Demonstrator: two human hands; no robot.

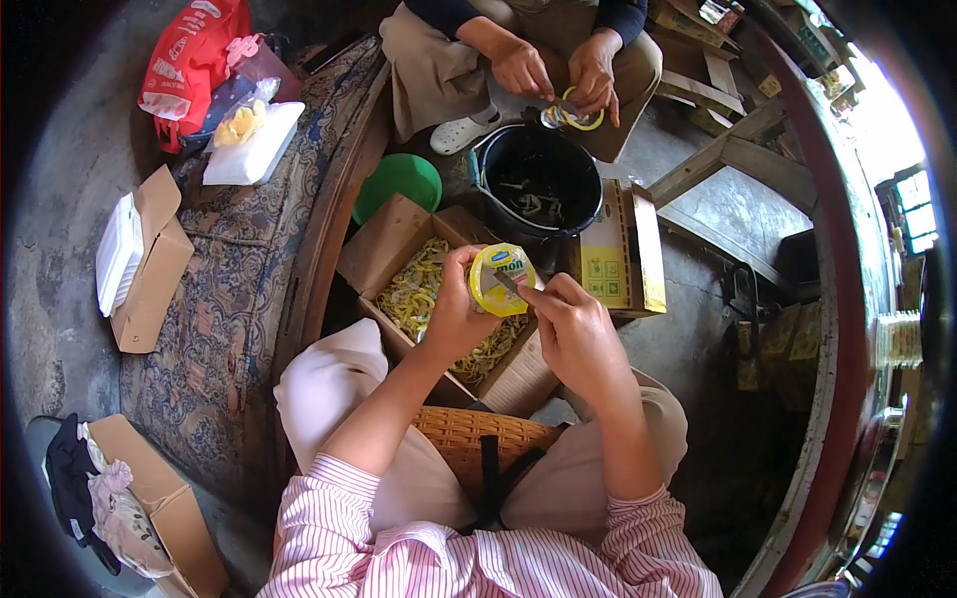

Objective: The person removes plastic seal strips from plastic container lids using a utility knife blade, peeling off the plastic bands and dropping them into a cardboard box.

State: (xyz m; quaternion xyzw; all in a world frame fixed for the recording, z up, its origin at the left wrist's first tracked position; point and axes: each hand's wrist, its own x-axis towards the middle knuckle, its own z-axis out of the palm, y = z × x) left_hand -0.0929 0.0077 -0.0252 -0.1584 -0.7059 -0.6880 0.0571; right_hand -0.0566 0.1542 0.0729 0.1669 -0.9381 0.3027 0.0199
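Observation:
My left hand (457, 307) is wrapped round a plastic cup (510, 261) with a yellow rim and a printed film lid; part of the print ends in "mon". My right hand (578, 334) grips a small knife (504, 281), its grey blade lying across the cup's lid; the handle is hidden in my fingers. Below my hands stands an open cardboard box (520, 377) filled with yellow ring-like strips (407, 297). Just beyond the cup is a black bucket (485, 171) holding a few pale scraps.
Opposite sits another person, whose hands (558, 85) hold a yellow ring (585, 118) over the bucket. A green basin (399, 187) and a yellow carton (606, 254) flank the bucket. A woven basket (478, 439) is between my legs. Wooden frames (763, 164) stand at right.

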